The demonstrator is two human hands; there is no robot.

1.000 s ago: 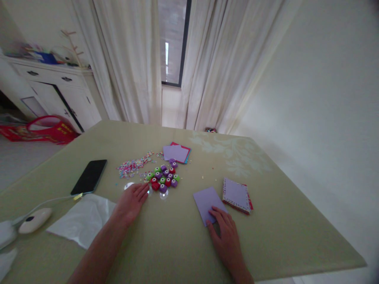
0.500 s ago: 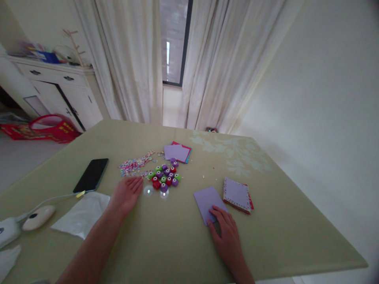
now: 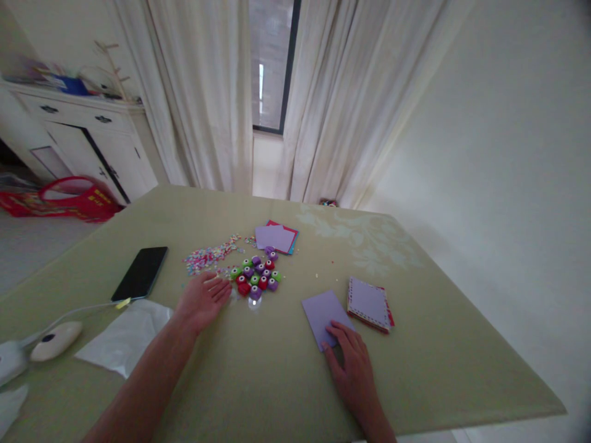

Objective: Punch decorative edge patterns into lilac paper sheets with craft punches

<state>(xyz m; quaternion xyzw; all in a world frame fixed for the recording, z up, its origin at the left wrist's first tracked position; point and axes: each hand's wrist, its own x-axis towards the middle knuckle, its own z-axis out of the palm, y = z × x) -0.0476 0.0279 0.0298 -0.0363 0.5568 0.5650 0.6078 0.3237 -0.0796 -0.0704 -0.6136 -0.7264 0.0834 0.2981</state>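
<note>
My left hand (image 3: pixel 205 300) is open, palm turned up and fingers stretched toward a cluster of red, green and purple bead-like pieces with white-ringed dots (image 3: pixel 256 277). One small clear disc (image 3: pixel 254 303) lies just below the cluster; another is mostly hidden by my fingertips. Behind the hand, tiny pastel bits (image 3: pixel 210 257) are strewn in a band. My right hand (image 3: pixel 349 354) rests with fingers lightly spread on a lilac paper square (image 3: pixel 323 311), pressing it on the table. Right of it sits a stack of cards (image 3: pixel 369 303), its top lilac sheet edged with a dotted border.
Farther back lie lilac, red and blue papers (image 3: pixel 277 237). On the left are a black phone (image 3: pixel 141 274), a crumpled white plastic bag (image 3: pixel 124 338), and a white oval device (image 3: pixel 56 341) beside a cable. The green tablecloth (image 3: pixel 438 357) reaches toward the wall.
My left hand has moved slightly right, nearer the coloured pieces, covering one clear disc, and its fingers have spread a little. My right hand has stayed on the lilac paper.
</note>
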